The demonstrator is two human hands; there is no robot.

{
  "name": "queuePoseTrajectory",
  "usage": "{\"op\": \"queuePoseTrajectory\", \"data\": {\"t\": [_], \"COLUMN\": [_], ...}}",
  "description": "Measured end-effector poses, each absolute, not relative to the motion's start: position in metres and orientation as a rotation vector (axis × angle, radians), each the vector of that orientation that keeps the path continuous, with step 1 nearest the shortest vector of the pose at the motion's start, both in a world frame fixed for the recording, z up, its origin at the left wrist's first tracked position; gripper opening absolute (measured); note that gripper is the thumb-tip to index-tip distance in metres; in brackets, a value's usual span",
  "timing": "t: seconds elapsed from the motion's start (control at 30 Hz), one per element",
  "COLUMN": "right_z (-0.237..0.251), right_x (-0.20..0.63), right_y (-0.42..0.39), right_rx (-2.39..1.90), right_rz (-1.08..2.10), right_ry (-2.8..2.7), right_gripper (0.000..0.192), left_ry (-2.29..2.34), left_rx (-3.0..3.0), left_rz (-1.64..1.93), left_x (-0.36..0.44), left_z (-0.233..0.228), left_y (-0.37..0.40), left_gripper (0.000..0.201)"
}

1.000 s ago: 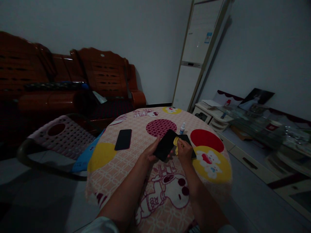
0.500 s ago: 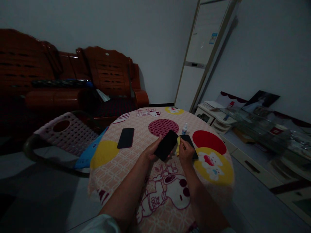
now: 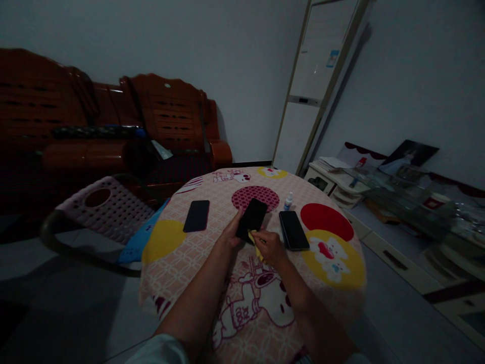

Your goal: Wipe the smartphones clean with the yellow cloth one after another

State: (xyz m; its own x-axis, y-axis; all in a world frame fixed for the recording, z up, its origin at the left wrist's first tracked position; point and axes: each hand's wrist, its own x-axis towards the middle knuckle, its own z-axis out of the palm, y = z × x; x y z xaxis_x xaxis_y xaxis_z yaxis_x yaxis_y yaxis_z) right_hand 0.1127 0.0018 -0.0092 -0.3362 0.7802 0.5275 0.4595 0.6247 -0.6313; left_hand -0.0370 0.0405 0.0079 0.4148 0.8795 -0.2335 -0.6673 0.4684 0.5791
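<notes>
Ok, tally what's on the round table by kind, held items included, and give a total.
Black phones: 3, one lying at left, one in the left hand, one lying at right
Yellow cloth in the right hand: 1
Small bottle: 1
Total: 5

Held phone [image 3: 252, 217]: glossy black glass face, smooth. Two phones lying flat, left [image 3: 196, 216] and right [image 3: 293, 230]: same glossy black finish. Wiping cloth [image 3: 258, 249]: soft yellow fabric, matt. Tablecloth [image 3: 182, 253]: printed pink cloth, matt, smooth. Small bottle [image 3: 288, 200]: pale plastic. Chair [image 3: 109, 207]: perforated pink plastic. Sofa [image 3: 166, 116]: lacquered reddish wood, shiny.
</notes>
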Motion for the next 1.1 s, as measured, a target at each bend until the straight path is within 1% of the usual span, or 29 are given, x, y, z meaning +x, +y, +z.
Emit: {"op": "queuePoseTrajectory", "data": {"t": [0.07, 0.17, 0.4, 0.5, 0.63, 0.77, 0.87, 1.03, 1.1], "right_z": [-0.008, -0.009, -0.013, -0.013, -0.010, -0.010, -0.012, -0.013, -0.012], "right_x": [0.111, 0.117, 0.141, 0.137, 0.120, 0.114, 0.125, 0.151, 0.155], "right_y": [0.000, 0.005, 0.022, 0.019, 0.006, 0.001, 0.008, 0.023, 0.024], "right_rx": [-0.962, -0.993, -1.194, -1.186, -1.091, -1.062, -1.156, -1.275, -1.284], "right_rz": [0.472, 0.406, 0.189, 0.234, 0.365, 0.369, 0.256, 0.112, 0.086], "right_ry": [-1.998, -1.914, -1.630, -1.712, -1.976, -2.057, -1.919, -1.574, -1.514], "right_gripper": [0.023, 0.025, 0.029, 0.028, 0.023, 0.022, 0.025, 0.030, 0.031], "left_ry": [0.538, 0.527, 0.409, 0.456, 0.596, 0.675, 0.687, 0.513, 0.484], "left_rx": [0.439, 0.485, 0.597, 0.577, 0.517, 0.437, 0.416, 0.481, 0.497], "left_rz": [1.011, 0.988, 0.771, 0.813, 0.969, 0.956, 0.875, 0.656, 0.627], "left_x": [-0.039, -0.039, -0.031, -0.030, -0.032, -0.031, -0.028, -0.021, -0.019], "left_z": [0.008, 0.009, 0.013, 0.012, 0.009, 0.007, 0.006, 0.005, 0.005], "left_y": [0.042, 0.039, 0.027, 0.029, 0.036, 0.039, 0.037, 0.029, 0.027], "left_gripper": [0.054, 0.054, 0.058, 0.055, 0.050, 0.039, 0.033, 0.045, 0.046]}}
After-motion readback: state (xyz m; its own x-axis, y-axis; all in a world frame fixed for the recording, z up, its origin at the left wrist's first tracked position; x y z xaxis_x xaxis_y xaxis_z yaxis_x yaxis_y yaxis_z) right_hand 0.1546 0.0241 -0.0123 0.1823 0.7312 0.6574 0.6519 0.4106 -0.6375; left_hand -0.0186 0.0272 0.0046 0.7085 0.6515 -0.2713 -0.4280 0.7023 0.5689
